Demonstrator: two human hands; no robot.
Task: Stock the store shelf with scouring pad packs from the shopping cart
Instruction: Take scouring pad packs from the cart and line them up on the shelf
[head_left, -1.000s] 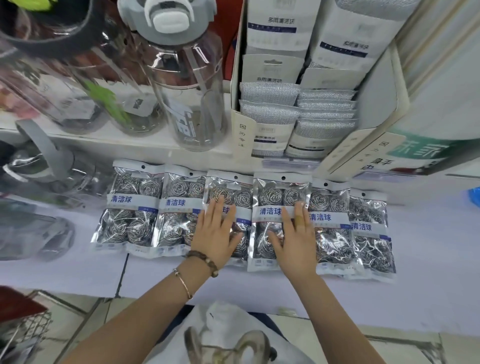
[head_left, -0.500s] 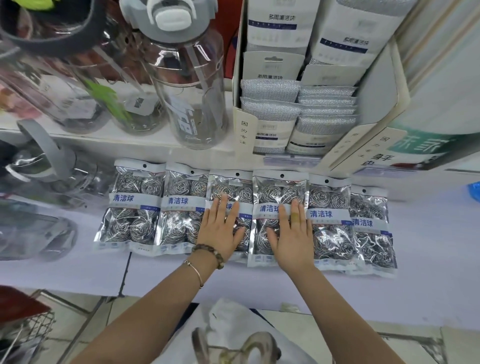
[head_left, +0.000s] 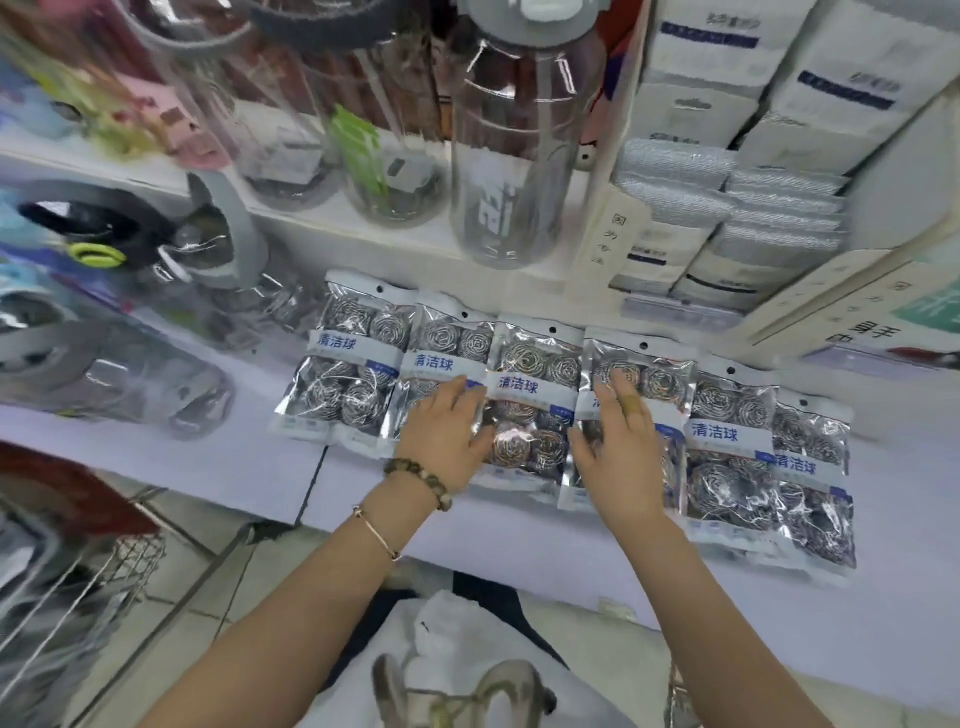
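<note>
Several clear packs of steel scouring balls with blue-lettered labels lie in an overlapping row on the white shelf (head_left: 208, 457). The leftmost pack (head_left: 345, 364) and the rightmost pack (head_left: 813, 478) bound the row. My left hand (head_left: 449, 434), with bracelets on the wrist, rests flat with straight fingers on the second pack from the left (head_left: 447, 353), beside the third pack (head_left: 535, 395). My right hand (head_left: 621, 441) lies flat on the fourth pack (head_left: 644, 374), its fingers pointing up the pack.
Clear plastic water bottles (head_left: 519, 156) stand on the upper shelf behind the row. A cardboard display box of grey cleaning cloths (head_left: 727, 208) sits at the upper right. The wire shopping cart (head_left: 78, 587) is at the lower left, over the tiled floor.
The view has swung left and tilted, so the row now sits right of centre. My left hand has slid left from the third pack onto the second; my right hand stays on the fourth.
</note>
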